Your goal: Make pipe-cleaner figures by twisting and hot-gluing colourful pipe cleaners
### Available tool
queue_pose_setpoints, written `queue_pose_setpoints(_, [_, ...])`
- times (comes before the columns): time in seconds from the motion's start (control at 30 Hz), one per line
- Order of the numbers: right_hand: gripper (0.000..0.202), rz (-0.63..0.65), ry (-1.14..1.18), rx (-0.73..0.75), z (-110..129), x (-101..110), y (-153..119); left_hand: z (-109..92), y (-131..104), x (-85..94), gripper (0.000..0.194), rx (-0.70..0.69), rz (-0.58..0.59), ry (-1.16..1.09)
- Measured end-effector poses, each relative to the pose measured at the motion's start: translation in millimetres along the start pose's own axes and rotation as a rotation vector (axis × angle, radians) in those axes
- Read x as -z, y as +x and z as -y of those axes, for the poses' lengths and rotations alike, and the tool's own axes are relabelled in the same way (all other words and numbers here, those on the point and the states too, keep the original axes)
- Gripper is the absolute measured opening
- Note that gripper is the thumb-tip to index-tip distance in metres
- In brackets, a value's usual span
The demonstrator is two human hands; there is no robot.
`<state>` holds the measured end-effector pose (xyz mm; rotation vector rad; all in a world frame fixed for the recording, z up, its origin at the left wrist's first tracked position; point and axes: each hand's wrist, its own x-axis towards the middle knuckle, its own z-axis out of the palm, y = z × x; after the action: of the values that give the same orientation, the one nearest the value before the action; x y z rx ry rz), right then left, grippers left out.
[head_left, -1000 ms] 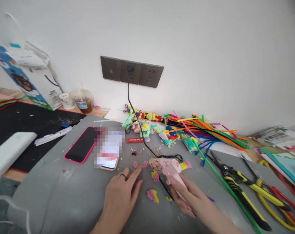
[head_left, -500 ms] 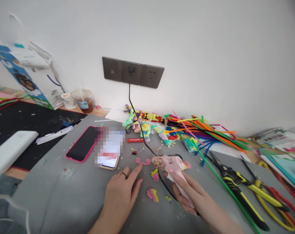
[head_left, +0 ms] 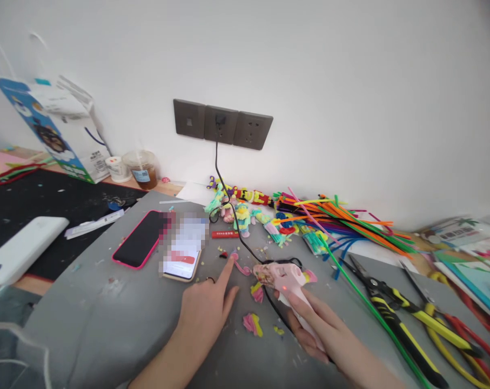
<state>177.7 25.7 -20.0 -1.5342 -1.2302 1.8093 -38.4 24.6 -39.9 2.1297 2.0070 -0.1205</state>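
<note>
My right hand [head_left: 309,319] is wrapped round the handle of a pink glue gun [head_left: 283,278], whose red light glows. The gun's nozzle points left, close to the right end of a small curved pink piece [head_left: 241,266]. The outstretched index finger of my left hand [head_left: 206,302] touches that piece's left end on the grey mat [head_left: 139,324]. Its thumb is apart from the finger, with nothing held. Below the nozzle lie a pink and yellow scrap [head_left: 256,292] and a larger pink and yellow one [head_left: 253,324].
Two phones [head_left: 141,237] [head_left: 183,254] lie left. Pipe cleaners [head_left: 346,216] and fuzzy figures [head_left: 242,216] line the back. Black and yellow pliers [head_left: 394,324] lie right. A black cord [head_left: 245,240] runs from the wall socket [head_left: 220,123]. A drink cup [head_left: 142,170] stands back left.
My left index finger has moved forward onto the pink piece's left end, which has shifted slightly away and now tilts. My right hand keeps its grip on the glue gun.
</note>
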Motion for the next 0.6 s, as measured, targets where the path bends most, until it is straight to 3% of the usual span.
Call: queue_pose_setpoints(0.6, [0.062,-0.002,0.016,-0.048,6,3,-7,-3,11,16.6,0.052,-0.059,0.152,0.016])
